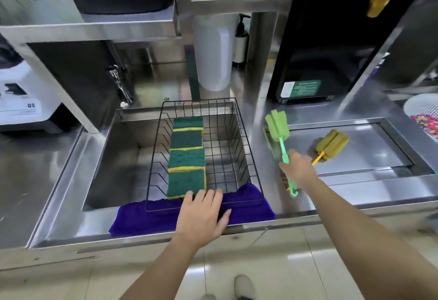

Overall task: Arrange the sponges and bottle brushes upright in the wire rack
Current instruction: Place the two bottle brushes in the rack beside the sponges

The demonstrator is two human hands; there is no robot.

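A black wire rack (246, 157) rests over the steel sink, its front edge on a purple cloth (147, 216). Several green-and-yellow sponges (186, 157) stand on edge in a row along the rack's left half. My left hand (201, 216) lies flat on the rack's front rim and the cloth, fingers spread, holding nothing. My right hand (297, 169) grips the handle of a green bottle brush (277, 126), whose foam head points up and away, right of the rack. A yellow bottle brush (331, 145) lies on the counter just beyond my right hand.
The sink basin (113, 157) sits under the rack, with a tap (118, 83) at its back left. A black machine (320, 50) stands behind the right counter. A white colander (424, 114) is at the far right, a soap pump bottle (240, 38) at the back.
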